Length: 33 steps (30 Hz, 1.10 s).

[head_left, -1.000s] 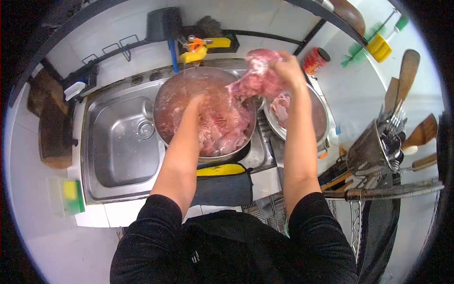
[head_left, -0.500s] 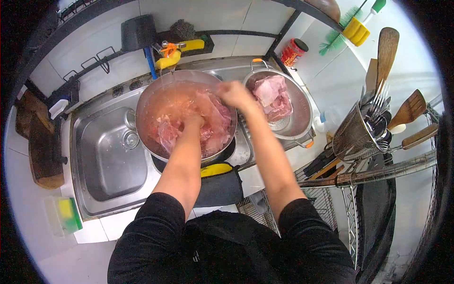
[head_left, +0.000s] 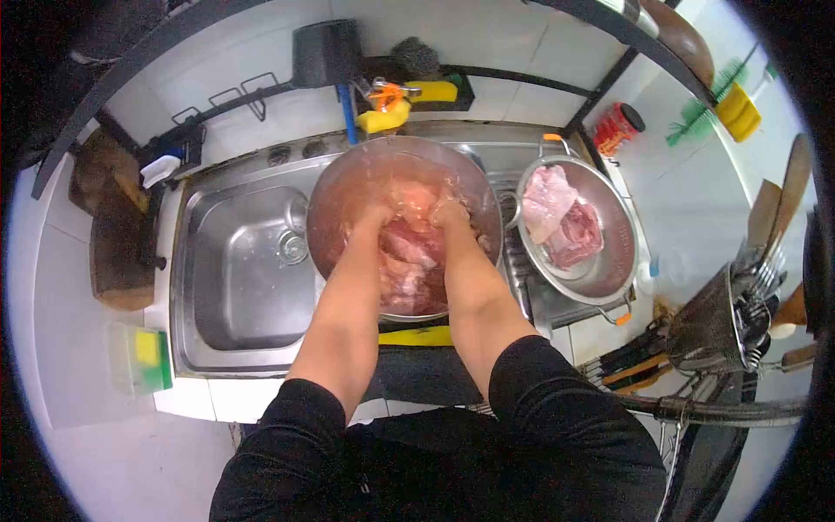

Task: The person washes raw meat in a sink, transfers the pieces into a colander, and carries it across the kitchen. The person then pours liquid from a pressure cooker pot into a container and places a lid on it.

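Both hands are in a large round metal basin point(head_left: 323, 187) filled with cloudy pinkish water and several pieces of raw meat point(head_left: 409, 265). My left hand point(head_left: 374, 214) dips in left of the middle, beside the meat. My right hand point(head_left: 449, 212) is sunk in the water to the right, near the far side. Murky water hides the fingers of both hands, so their grip does not show. To the right, a smaller two-handled metal pot point(head_left: 619, 252) contains raw meat point(head_left: 576, 233), pale on one part and red on another.
A steel sink point(head_left: 243, 278) lies left of the basin. Behind it are a faucet with a yellow sponge point(head_left: 385, 117) and a grey dipper point(head_left: 326, 54). At right stand a utensil holder point(head_left: 706, 324) and a red jar point(head_left: 619, 129). Dark cloth point(head_left: 409, 374) hangs in front.
My right hand has moved from the basin's right rim down into the water. My left hand stays submerged. The view has shifted, so the basin and pot appear further right.
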Available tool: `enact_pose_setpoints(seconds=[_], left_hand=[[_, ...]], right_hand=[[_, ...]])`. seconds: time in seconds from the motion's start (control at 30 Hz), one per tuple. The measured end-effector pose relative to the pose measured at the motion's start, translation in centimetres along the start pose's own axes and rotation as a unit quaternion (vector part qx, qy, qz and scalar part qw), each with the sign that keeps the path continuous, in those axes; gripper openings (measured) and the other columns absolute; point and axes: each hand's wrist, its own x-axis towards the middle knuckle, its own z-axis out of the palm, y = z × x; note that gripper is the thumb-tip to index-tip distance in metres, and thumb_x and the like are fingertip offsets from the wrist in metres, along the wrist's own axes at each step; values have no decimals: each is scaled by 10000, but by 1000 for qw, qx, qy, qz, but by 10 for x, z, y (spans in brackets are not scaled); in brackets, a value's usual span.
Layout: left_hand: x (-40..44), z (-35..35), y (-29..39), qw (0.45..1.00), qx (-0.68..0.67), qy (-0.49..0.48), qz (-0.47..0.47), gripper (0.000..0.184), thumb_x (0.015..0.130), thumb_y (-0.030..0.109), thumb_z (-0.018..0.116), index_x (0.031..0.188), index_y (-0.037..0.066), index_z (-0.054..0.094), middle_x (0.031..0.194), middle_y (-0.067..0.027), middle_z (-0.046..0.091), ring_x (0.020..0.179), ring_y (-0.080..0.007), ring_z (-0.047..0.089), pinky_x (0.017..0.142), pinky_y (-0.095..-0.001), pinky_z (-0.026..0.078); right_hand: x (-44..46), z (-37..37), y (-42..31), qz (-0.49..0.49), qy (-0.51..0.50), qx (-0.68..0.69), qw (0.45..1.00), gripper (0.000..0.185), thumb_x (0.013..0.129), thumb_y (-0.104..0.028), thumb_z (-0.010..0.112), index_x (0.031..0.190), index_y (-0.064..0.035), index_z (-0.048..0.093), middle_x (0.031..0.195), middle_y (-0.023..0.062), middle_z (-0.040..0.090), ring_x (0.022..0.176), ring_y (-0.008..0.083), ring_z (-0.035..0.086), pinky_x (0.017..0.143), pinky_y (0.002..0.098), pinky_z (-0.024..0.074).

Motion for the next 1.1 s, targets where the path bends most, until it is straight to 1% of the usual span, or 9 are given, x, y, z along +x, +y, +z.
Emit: enact_pose_setpoints(seconds=[0.07, 0.17, 0.33, 0.57, 0.77, 0.83, 0.93, 1.0, 1.1], left_hand=[[5, -2, -5, 997, -53, 53, 2, 585, 803, 460, 608, 1222, 57, 549, 1247, -167, 543, 1155, -306, 508, 921, -418, 437], [2, 0, 5, 960, -275, 4, -57, 659, 792, 548, 584, 1241, 68, 532, 1269, -156, 530, 1185, -321, 486, 952, -466, 406], [-27, -20, 38, 649, -677, -324, -125, 628, 812, 567, 577, 1206, 79, 546, 1177, -141, 581, 1026, -296, 574, 881, -525, 456], [-17, 4, 38, 725, -683, -27, -91, 361, 837, 357, 633, 1037, 56, 617, 993, -113, 650, 859, -268, 631, 765, -422, 526], [110, 58, -52, 664, -742, -74, 58, 426, 920, 389, 449, 1154, 45, 537, 1072, -139, 599, 882, -291, 606, 759, -399, 526], [89, 47, -39, 649, -749, -65, 116, 471, 945, 419, 377, 1182, 36, 516, 1101, -152, 584, 885, -304, 599, 752, -404, 528], [68, 53, -22, 729, -649, 213, -29, 526, 936, 474, 371, 1189, 33, 510, 1105, -144, 578, 886, -310, 598, 742, -445, 527], [67, 62, -17, 575, -810, 86, -72, 518, 926, 446, 448, 1268, 57, 464, 1181, -120, 546, 1105, -292, 515, 933, -411, 451], [28, 40, 4, 588, -803, -40, -88, 484, 944, 407, 406, 1282, 65, 455, 1208, -127, 535, 1074, -291, 541, 915, -414, 465]], right_hand=[[-5, -18, -30, 104, 12, 48, 993, 524, 692, -255, 681, 1177, -78, 590, 1193, 181, 576, 1129, 310, 543, 943, 371, 435], [18, -33, -28, -7, -15, 75, 997, 539, 621, -248, 743, 1103, -32, 633, 1109, 175, 625, 1032, 294, 603, 885, 352, 464], [-2, -71, -41, -102, -63, 326, 938, 491, 664, -256, 766, 1024, 54, 639, 958, 122, 657, 864, 228, 623, 793, 299, 473], [-4, -10, -47, 87, 183, 143, 969, 412, 877, -486, 467, 966, -166, 711, 980, 183, 656, 923, 365, 623, 844, 425, 469], [0, 55, -46, -281, 411, -121, 858, 514, 849, -518, 470, 1202, -162, 585, 1165, 168, 592, 1055, 350, 578, 890, 452, 451], [-17, 30, -39, -117, 265, -38, 956, 548, 839, -526, 495, 1231, -148, 556, 1214, 148, 565, 1091, 331, 553, 898, 440, 450], [-8, 18, -12, 65, 104, 75, 990, 580, 806, -473, 566, 1254, -106, 521, 1236, 151, 545, 1100, 310, 542, 912, 418, 443], [25, 38, 7, 71, 72, 216, 971, 605, 780, -416, 625, 1262, -72, 500, 1233, 164, 539, 1090, 299, 543, 923, 403, 438], [34, 37, 10, 15, -45, 521, 852, 665, 740, -331, 713, 1275, -21, 469, 1229, 184, 531, 1075, 282, 544, 938, 380, 430]])
